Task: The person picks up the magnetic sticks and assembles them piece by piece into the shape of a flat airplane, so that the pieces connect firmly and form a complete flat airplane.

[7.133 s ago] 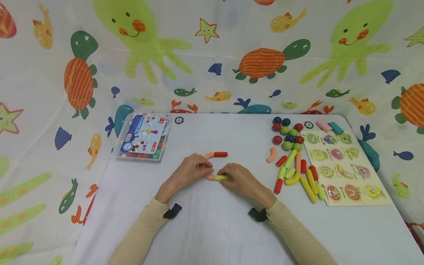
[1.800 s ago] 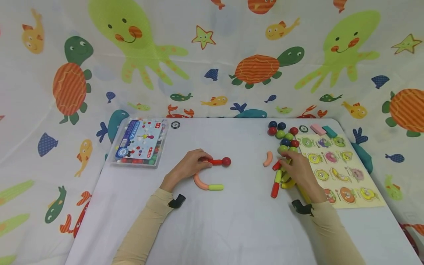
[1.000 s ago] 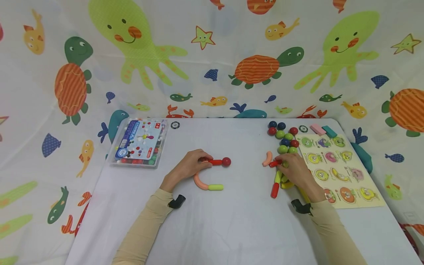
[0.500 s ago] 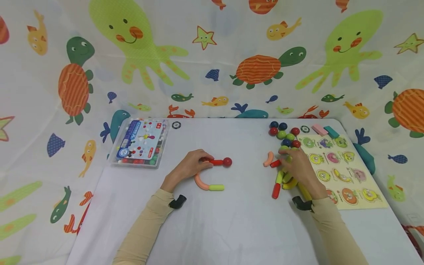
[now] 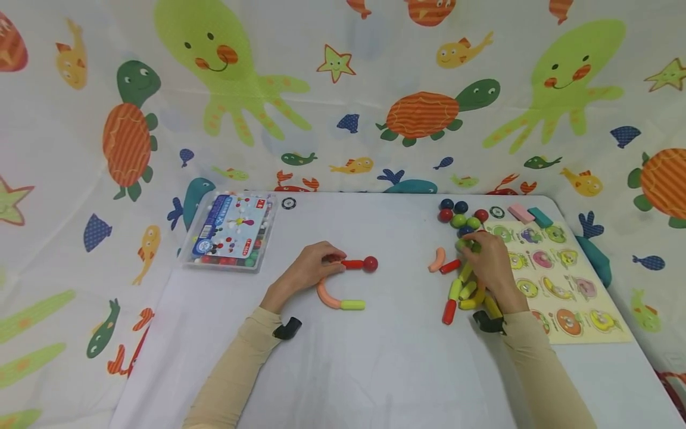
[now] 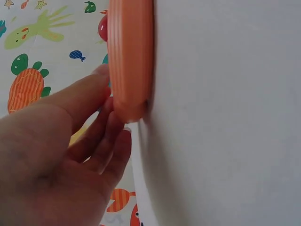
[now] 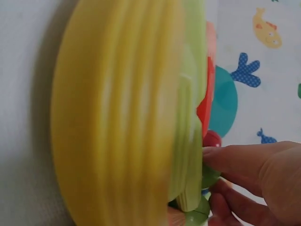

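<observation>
My left hand (image 5: 306, 269) pinches the far part of a C-shaped chain of magnetic-looking toy pieces on the table. This chain has a salmon curved rod (image 5: 326, 296), a lime straight rod (image 5: 352, 305) at its near end, and a red rod (image 5: 352, 264) tipped by a red ball (image 5: 370, 264). The left fingers partly cover the far curve. Over the loose pieces at the right, my right hand (image 5: 490, 259) pinches a green ball (image 7: 210, 175) between thumb and fingers. Just left of it lie a short red rod (image 5: 450, 266) and a salmon curved rod (image 5: 437, 260).
Several blue, red and green balls (image 5: 458, 221) sit at the back right. Yellow, lime and red rods (image 5: 449, 311) lie under and beside my right hand. A cream fruit-picture board (image 5: 584, 333) is to their right. At the back left stands a clear box (image 5: 230, 232) of pieces.
My right hand has left the short red rod, which now lies turned beside the salmon rod, and moved back to a green ball. Since the earliest frame, a red ball has joined the chain.
</observation>
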Action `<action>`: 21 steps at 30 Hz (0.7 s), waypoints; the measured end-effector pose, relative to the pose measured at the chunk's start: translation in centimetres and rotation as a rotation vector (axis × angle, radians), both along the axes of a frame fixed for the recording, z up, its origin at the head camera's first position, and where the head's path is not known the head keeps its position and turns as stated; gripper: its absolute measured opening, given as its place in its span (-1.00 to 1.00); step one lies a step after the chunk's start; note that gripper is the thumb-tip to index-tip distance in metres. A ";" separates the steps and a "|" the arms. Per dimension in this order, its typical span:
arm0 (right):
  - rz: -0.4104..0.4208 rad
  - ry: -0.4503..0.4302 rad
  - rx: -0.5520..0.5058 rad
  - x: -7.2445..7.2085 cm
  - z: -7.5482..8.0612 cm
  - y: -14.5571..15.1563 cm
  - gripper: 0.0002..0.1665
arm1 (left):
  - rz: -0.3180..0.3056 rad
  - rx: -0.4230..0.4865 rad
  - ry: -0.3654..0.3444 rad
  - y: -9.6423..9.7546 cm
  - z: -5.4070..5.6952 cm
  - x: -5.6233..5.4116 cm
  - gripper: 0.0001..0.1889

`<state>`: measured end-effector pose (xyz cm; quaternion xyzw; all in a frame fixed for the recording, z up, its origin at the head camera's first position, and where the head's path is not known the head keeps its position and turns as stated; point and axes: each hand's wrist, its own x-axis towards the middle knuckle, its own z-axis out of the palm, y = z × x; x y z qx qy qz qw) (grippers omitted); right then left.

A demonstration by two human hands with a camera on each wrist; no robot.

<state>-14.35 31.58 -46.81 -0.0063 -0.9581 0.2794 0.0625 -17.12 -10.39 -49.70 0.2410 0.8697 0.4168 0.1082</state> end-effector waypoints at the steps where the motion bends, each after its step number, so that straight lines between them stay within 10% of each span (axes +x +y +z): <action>1: 0.000 -0.006 0.001 -0.1 -0.1 0.0 -0.63 | 0.010 0.003 0.005 -0.1 0.1 0.1 -0.70; 8: 0.007 -0.062 0.051 -0.4 -0.4 -0.2 -0.55 | 0.033 0.051 0.083 -0.5 1.2 1.9 -0.73; 21: 0.020 -0.009 -0.053 0.9 0.5 -2.5 -0.48 | -0.256 -0.006 0.081 1.0 1.3 5.7 -0.67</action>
